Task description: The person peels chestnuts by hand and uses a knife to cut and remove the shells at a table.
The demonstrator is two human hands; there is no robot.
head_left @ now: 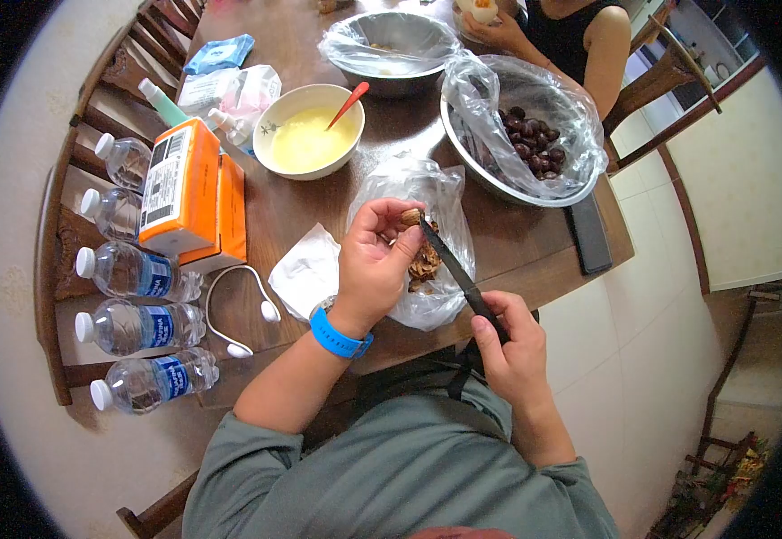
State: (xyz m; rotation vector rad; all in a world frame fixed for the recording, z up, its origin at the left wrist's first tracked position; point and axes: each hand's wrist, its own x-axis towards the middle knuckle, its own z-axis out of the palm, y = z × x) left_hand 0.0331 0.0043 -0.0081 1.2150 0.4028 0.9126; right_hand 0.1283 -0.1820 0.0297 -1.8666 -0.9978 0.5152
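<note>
My left hand, with a blue wristband at the wrist, pinches a small tan-brown chestnut between thumb and fingers. My right hand is closed round the handle of a black knife. Its blade slants up to the left, and the tip lies against the chestnut. Below my hands a clear plastic bag is spread on the table, with brown peelings on it, partly hidden by my left hand. Dark brown chestnuts fill part of a bag-lined metal basin at the right.
A white bowl of yellow liquid holds a red spoon. Behind stands another lined basin. Orange boxes, several water bottles, a white neckband headset and a tissue lie left; a phone lies right. Another person sits opposite.
</note>
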